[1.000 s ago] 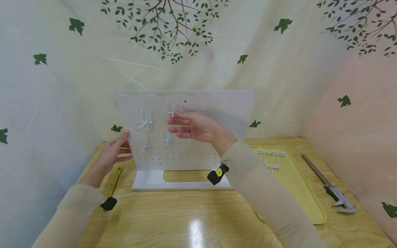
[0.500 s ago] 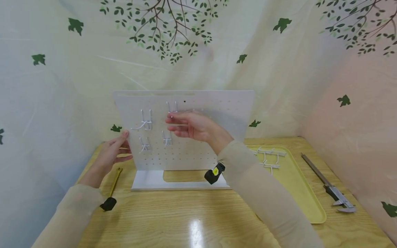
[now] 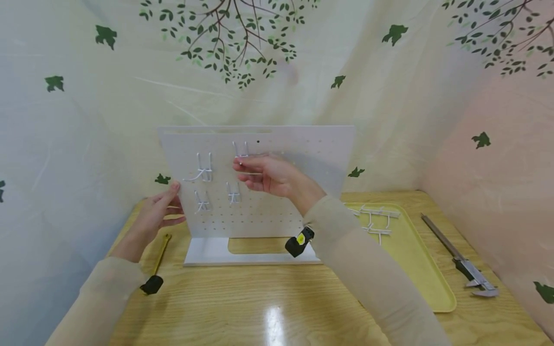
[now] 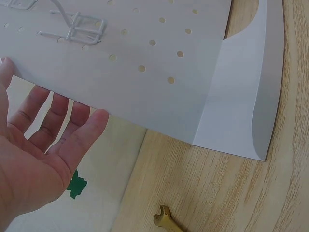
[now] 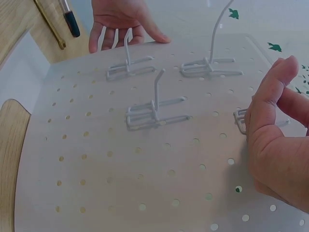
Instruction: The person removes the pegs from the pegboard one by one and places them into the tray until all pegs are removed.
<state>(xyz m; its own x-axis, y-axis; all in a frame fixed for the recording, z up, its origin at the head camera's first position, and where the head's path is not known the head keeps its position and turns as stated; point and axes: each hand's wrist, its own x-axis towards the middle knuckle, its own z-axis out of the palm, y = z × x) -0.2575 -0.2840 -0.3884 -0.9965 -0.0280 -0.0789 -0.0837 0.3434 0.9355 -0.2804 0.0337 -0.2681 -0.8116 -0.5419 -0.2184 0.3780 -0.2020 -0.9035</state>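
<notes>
A white pegboard (image 3: 277, 214) stands upright on the table. My left hand (image 3: 153, 216) holds its left edge; in the left wrist view the thumb lies at the front and the other fingers (image 4: 41, 116) reach behind. At the upper part of the board, my right hand (image 3: 277, 175) pinches a white wire pegboard hook (image 3: 246, 147), whose front end the fingers mostly hide. Part of this hook's frame (image 5: 240, 121) shows beside the right hand in the right wrist view. Three other hooks hang nearby: one upper left (image 3: 205, 174), one lower left (image 3: 202, 205) and one lower middle (image 3: 233, 197).
To the right, a yellow tray (image 3: 415, 274) bears several white hooks and racks (image 3: 378, 211). Beyond it lies a caliper (image 3: 459, 257). A golden wrench (image 3: 162, 252) rests left of the board's base (image 3: 207, 254). Patterned cloth (image 3: 303, 96) hangs behind.
My right fingertips have shifted slightly down and left over the hook, covering its front end. The left hand has stayed on the board's edge.
</notes>
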